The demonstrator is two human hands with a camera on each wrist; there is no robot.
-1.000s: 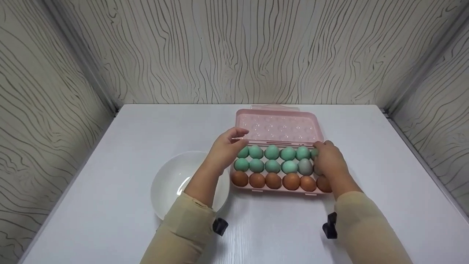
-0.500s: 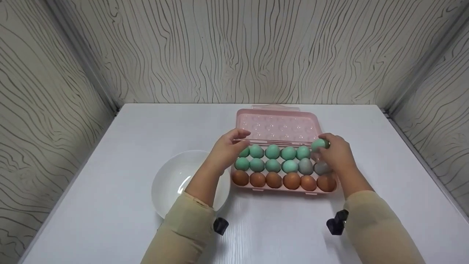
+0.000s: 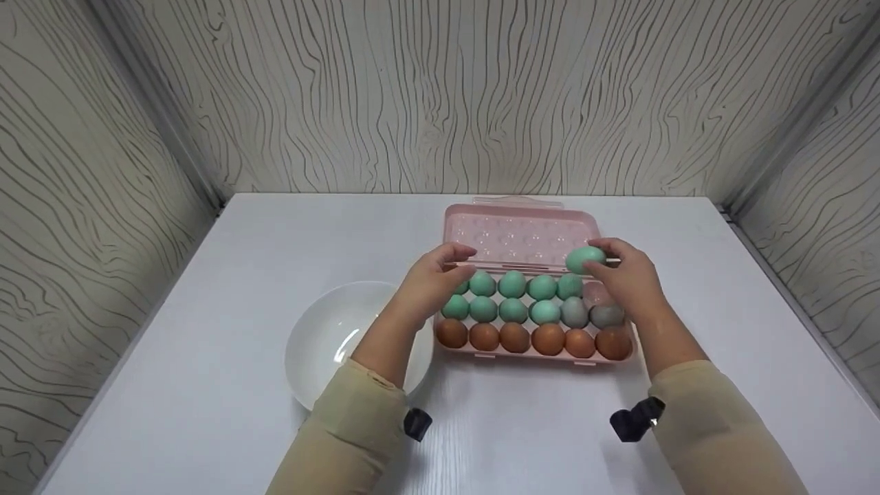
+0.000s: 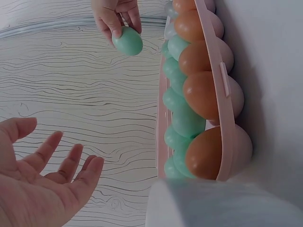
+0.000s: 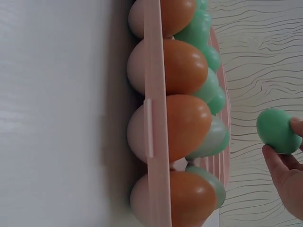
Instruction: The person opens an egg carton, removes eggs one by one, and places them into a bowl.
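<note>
Between its thumb and fingers my right hand (image 3: 631,278) pinches a green egg (image 3: 585,260), lifted above the back right corner of the egg box; the right wrist view shows the same egg (image 5: 278,131) clear of the tray. The pink egg box (image 3: 533,356) lies with its lid (image 3: 522,237) folded back. Two rows of green and greyish eggs (image 3: 512,311) sit behind a front row of brown eggs (image 3: 514,337). One back right cup (image 3: 597,293) is bare. Over the box's left end my left hand (image 3: 432,285) hovers, fingers apart, holding nothing; the left wrist view shows its spread fingers (image 4: 71,163).
A white bowl (image 3: 313,344) stands left of the egg box, partly under my left forearm. The white table (image 3: 522,426) is bounded at the back and sides by wood-grain panels (image 3: 440,96).
My right hand has lifted the green egg from the back right cup and carried it up and slightly left. My left hand has barely moved.
</note>
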